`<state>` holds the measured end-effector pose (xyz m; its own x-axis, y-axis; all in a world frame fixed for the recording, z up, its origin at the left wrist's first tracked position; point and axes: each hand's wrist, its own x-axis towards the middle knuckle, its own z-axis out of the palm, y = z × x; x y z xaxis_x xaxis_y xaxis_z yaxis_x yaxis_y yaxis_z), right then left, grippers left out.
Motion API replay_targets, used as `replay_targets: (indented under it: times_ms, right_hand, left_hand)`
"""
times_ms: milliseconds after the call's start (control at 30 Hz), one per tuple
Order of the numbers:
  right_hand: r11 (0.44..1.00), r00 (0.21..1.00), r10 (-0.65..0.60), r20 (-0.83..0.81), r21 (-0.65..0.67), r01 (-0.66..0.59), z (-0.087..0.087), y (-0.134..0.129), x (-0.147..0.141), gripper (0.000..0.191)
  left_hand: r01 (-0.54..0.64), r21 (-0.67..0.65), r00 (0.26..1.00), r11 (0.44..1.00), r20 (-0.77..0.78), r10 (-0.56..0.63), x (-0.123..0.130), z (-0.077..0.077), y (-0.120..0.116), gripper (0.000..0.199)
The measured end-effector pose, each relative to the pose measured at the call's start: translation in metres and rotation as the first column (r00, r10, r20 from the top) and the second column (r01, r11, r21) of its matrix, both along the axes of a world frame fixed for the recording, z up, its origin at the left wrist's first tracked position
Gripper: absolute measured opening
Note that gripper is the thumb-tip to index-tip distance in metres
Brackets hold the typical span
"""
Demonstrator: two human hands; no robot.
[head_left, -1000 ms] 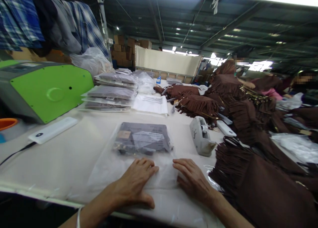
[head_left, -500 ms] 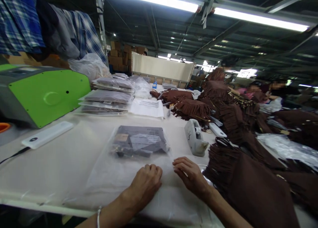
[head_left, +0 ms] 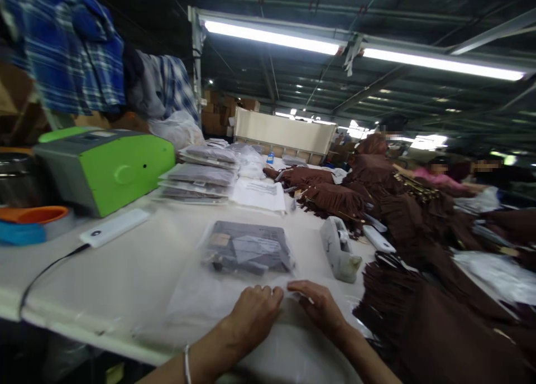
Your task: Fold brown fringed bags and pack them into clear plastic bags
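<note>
A clear plastic bag (head_left: 196,294) lies spread on the table in front of me, with a flat grey packet (head_left: 251,247) showing through its far part. My left hand (head_left: 257,314) is curled closed on the near part of the bag. Close beside it, my right hand (head_left: 318,306) has its thumb and fingers closed on the same film, fingertips almost meeting the left hand. The film between the fingers is partly hidden. A white tape dispenser (head_left: 335,250) stands just beyond my right hand.
Brown fringed bags (head_left: 439,317) are heaped along the right side. Stacked grey packets (head_left: 201,174) and white sheets (head_left: 259,194) are at the back. On the left are a green machine (head_left: 125,172), a white corded device (head_left: 115,228) and tape rolls (head_left: 37,222). Other people are at the far right.
My hands have come closer together, and the right fingers have closed on the film. The view has shifted left and up, bringing the tape rolls into sight.
</note>
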<state>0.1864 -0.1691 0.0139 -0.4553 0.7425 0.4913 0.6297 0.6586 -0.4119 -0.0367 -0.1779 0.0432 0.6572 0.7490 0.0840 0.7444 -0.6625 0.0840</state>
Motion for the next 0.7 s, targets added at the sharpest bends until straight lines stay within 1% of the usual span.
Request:
replay_targets:
  times_ms: [67,133,200,267,333,400,433,500,533,600,633,700]
  right_hand:
    - [0.998,0.998,-0.03,-0.056,-0.065,0.026,-0.004,0.003,0.004,0.032]
    - [0.984,0.99,-0.076,-0.115,-0.169,0.056,-0.007,0.004,0.01,0.03]
    - [0.961,0.981,-0.11,-0.16,-0.268,0.064,-0.009,0.003,0.015,0.029]
    - [0.933,0.969,-0.14,-0.202,-0.355,0.061,-0.009,0.002,0.017,0.03]
    - [0.899,0.946,-0.198,-0.256,-0.432,0.071,-0.008,0.0,0.017,0.033]
    - [0.868,0.914,-0.268,-0.304,-0.489,0.092,-0.007,-0.001,0.018,0.038]
    - [0.855,0.897,-0.303,-0.32,-0.508,0.107,-0.006,-0.001,0.019,0.04]
    - [0.836,0.884,-0.336,-0.325,-0.535,0.121,-0.006,0.001,0.021,0.043]
    - [0.829,0.886,-0.336,-0.32,-0.547,0.117,-0.007,0.002,0.022,0.043]
    - [0.821,0.896,-0.312,-0.316,-0.564,0.087,-0.009,0.003,0.023,0.043]
    - [0.828,0.9,-0.296,-0.319,-0.555,0.076,-0.01,0.003,0.023,0.043]
    - [0.86,0.908,-0.276,-0.314,-0.503,0.087,-0.012,0.002,0.02,0.045]
  left_hand:
    - [-0.021,0.013,1.0,1.0,0.005,0.021,-0.014,0.003,0.002,0.03]
    - [-0.079,0.013,0.996,0.997,-0.03,0.079,-0.04,0.007,0.005,0.027]
    - [-0.163,0.008,0.983,0.987,-0.079,0.163,-0.077,0.01,0.01,0.027]
    - [-0.241,0.006,0.966,0.971,-0.091,0.24,-0.118,0.014,0.015,0.027]
    - [-0.303,-0.037,0.953,0.952,-0.018,0.302,-0.157,0.017,0.02,0.026]
    - [-0.34,-0.16,0.919,0.927,0.152,0.364,-0.187,0.018,0.025,0.023]
    - [-0.333,-0.243,0.883,0.911,0.259,0.391,-0.197,0.018,0.028,0.02]
    - [-0.27,-0.396,0.774,0.878,0.453,0.442,-0.208,0.014,0.031,0.016]
    - [-0.231,-0.453,0.717,0.861,0.519,0.465,-0.21,0.012,0.032,0.019]
    - [-0.166,-0.522,0.62,0.837,0.604,0.5,-0.21,0.007,0.033,0.027]
    - [-0.137,-0.542,0.583,0.829,0.632,0.51,-0.209,0.005,0.033,0.031]
    - [-0.081,-0.568,0.521,0.819,0.676,0.521,-0.205,0.001,0.033,0.036]
